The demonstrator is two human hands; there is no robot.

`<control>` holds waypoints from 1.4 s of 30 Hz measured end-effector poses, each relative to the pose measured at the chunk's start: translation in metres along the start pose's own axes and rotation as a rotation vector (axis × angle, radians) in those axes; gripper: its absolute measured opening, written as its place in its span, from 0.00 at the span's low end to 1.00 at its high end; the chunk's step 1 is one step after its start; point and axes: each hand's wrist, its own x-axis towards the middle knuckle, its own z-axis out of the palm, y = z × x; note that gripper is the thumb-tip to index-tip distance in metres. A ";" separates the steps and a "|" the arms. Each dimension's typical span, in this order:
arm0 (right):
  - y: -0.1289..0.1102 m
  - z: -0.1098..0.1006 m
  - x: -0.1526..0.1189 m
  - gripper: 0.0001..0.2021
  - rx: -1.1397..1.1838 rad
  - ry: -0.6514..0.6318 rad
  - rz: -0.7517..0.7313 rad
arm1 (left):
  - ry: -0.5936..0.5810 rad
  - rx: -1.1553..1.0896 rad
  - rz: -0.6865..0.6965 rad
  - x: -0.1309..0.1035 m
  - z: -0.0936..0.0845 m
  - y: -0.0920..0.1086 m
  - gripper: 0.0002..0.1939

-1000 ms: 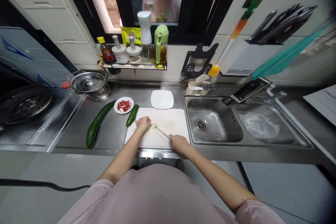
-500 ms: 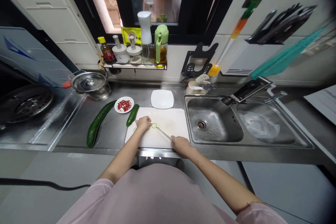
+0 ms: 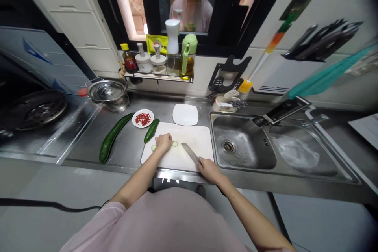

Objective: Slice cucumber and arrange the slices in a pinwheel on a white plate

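Note:
My right hand [image 3: 210, 169] is wrapped round the handle of a kitchen knife [image 3: 190, 152], its blade pointing left over the white cutting board [image 3: 184, 161]. My left hand [image 3: 163, 141] is closed with curled fingers above the board's left half; whatever is in it is hidden. A pale cucumber slice [image 3: 175, 143] lies flat just right of its fingertips, apart from the blade. Another slice [image 3: 153, 148] shows to the left of that hand. At the board's left edge lies a short cucumber piece [image 3: 151, 130], with a long whole cucumber [image 3: 115, 138] further left.
Behind the board are a white square dish [image 3: 185, 114] and a round plate [image 3: 136, 123] of chopped red pieces. A lidded steel pot [image 3: 118, 102] stands at the back left. The sink [image 3: 242, 157] adjoins on the right. Above hangs a rack [image 3: 165, 76] of bottles and jars.
The knife blade has moved away from the slice, to the right, and now shows its broad side. The slice lies flat on the board. The camera view has shifted slightly.

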 end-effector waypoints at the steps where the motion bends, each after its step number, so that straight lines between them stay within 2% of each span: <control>1: 0.004 0.002 0.001 0.15 0.030 0.013 0.024 | 0.014 0.007 0.015 -0.003 0.001 0.001 0.08; 7: 0.015 0.006 0.012 0.15 0.119 0.088 0.125 | 0.045 0.021 0.092 -0.012 0.007 0.006 0.09; 17: 0.010 -0.001 0.027 0.15 0.141 0.130 0.142 | 0.018 -0.156 0.016 -0.018 -0.002 0.015 0.04; 20: 0.010 0.001 0.030 0.15 0.153 0.133 0.144 | 0.060 -0.280 -0.073 -0.024 -0.013 0.004 0.05; 25: 0.014 0.003 0.033 0.15 0.193 0.136 0.138 | 0.157 -0.379 -0.208 -0.037 -0.029 -0.043 0.07; 29: 0.016 0.000 0.038 0.14 0.200 0.174 0.171 | 0.176 -0.356 -0.287 -0.045 -0.029 -0.072 0.07; 35: 0.018 -0.009 0.047 0.16 0.238 0.234 0.232 | 0.177 -0.255 -0.318 -0.047 -0.024 -0.080 0.08; 42: 0.037 -0.011 0.061 0.18 0.335 0.283 0.327 | 0.186 -0.166 -0.286 -0.050 -0.023 -0.080 0.09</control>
